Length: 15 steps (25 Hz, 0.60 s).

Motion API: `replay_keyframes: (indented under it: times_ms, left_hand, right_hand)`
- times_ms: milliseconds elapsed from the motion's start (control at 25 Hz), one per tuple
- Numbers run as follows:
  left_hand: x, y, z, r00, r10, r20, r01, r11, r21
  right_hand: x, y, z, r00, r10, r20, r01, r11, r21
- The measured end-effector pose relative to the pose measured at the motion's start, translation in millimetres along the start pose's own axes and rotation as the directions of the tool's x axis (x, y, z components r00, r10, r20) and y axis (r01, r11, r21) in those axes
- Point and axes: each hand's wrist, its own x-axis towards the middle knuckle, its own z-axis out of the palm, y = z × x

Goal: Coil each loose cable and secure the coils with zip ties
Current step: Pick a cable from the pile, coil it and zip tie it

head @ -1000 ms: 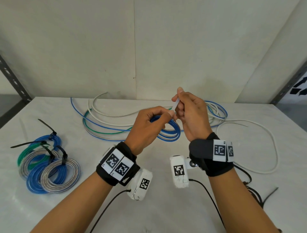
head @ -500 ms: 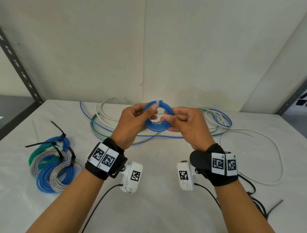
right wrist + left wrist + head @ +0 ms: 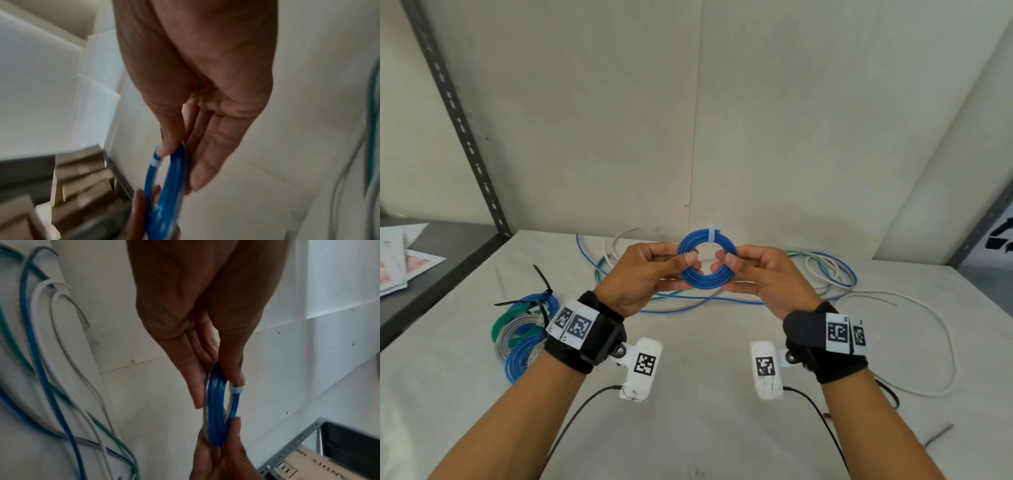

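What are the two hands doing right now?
Left hand: pinching the blue coil.
Right hand: pinching the same coil's other side.

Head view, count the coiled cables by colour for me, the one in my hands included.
Blue coils: 3, one of them held
Green coil: 1
Silver-grey coils: 2, one mostly hidden behind the left wristband
Total: 6

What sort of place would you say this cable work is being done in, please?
Probably a workshop or storeroom bench. A plain white table stands against bare wall panels, slotted metal shelving uprights flank it, and cardboard boxes sit on a shelf beside it. Loose cables and tied coils cover the table.
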Motion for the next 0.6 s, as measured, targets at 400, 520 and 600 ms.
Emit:
replay_keyframes:
  times_ms: [400,520,600]
  left_hand:
    - [-46.7,5.8,-24.8,0.952,0.042,-0.304,-0.033,0.999,0.034]
    - [-67.6,10.3,-34.3,0.826,0.430,-0.365,-0.184,0.817,0.546]
    - [-82.7,17.8,-34.9,0.837,0.502,-0.219,-0.234,0.689,0.686]
  right_hand:
    - [-5.6,-23.2,65.7,0.999,-0.016,-0.032,0.012,0.993,-0.117]
    - [-4.4,-31.3,89.5,0.997,-0.047,-0.058,0.033,0.977,-0.209]
    - [-4.5,-35.4,107.8,0.999,-0.036,-0.037,0.027,0.978,-0.207]
